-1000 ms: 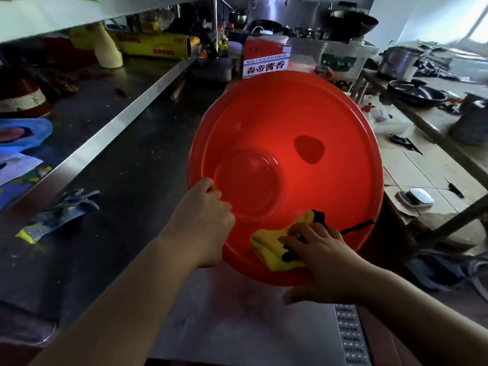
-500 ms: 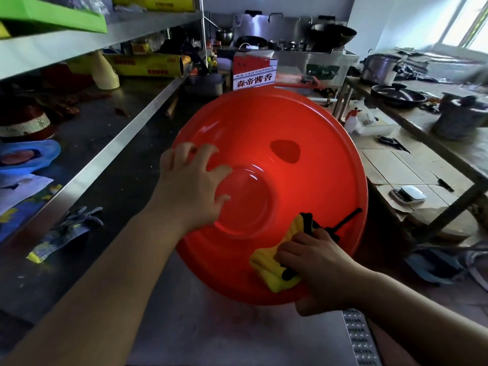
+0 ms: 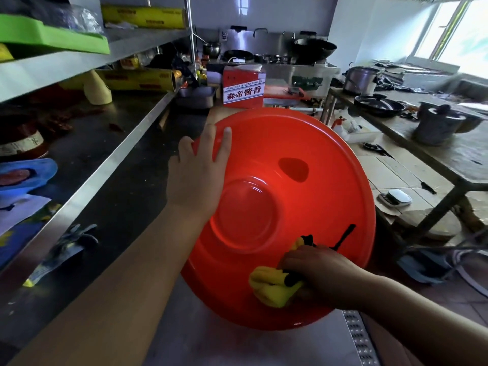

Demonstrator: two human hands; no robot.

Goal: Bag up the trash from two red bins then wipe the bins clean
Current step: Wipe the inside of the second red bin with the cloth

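A wide red bin is turned with its round underside facing me, tilted over the steel counter. My left hand lies flat on its upper left part, fingers straight and reaching to the rim. My right hand grips a bunched yellow and black cloth and presses it against the bin's lower edge. A black strap of the cloth sticks out to the upper right. The bin's inside is hidden.
Steel shelves run along the left with a work glove, cling-film rolls and a green tray. A red carton stands behind the bin. A table with pots is on the right, above a tiled floor.
My left hand slid from the bin's lower left up across its base to the upper left rim and opened flat. My right hand kept the cloth near the lower edge. The view lifted.
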